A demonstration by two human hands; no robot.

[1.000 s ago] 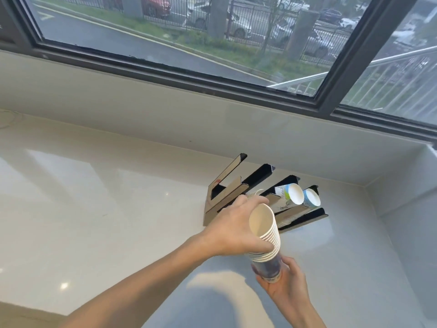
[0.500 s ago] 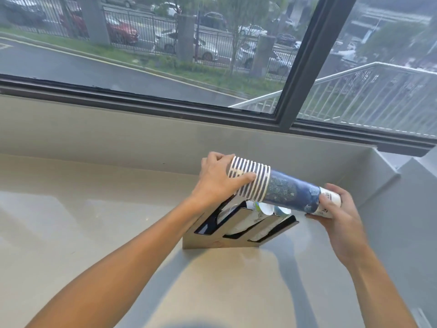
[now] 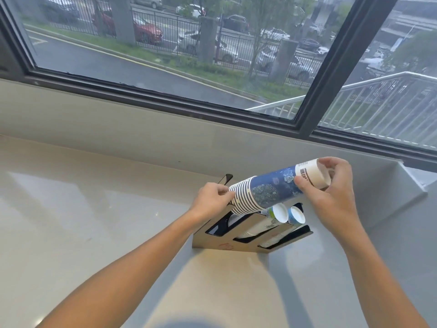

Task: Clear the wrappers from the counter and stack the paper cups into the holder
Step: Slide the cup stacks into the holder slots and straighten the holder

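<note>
A long stack of paper cups [image 3: 272, 189], blue-patterned with white striped rims, lies nearly level in the air just above the cup holder [image 3: 212, 242]. My left hand [image 3: 211, 202] grips the rim end on the left. My right hand [image 3: 331, 192] pinches the white base end on the right, which sits a little higher. The holder is a slanted wooden rack with dark slots on the counter. Two of its slots hold cup stacks, whose white mouths [image 3: 295, 215] point up to the right. The left slot [image 3: 217, 229] looks dark, and the stack hides its upper part.
The pale counter [image 3: 94, 221] runs along a low wall under a dark-framed window [image 3: 326, 74]. A raised ledge [image 3: 406, 183] closes the right corner. No wrappers are in view.
The stack has turned from upright to nearly level and come down closer to the holder. My right hand shifted its grip to the white base end, now raised above the rim end.
</note>
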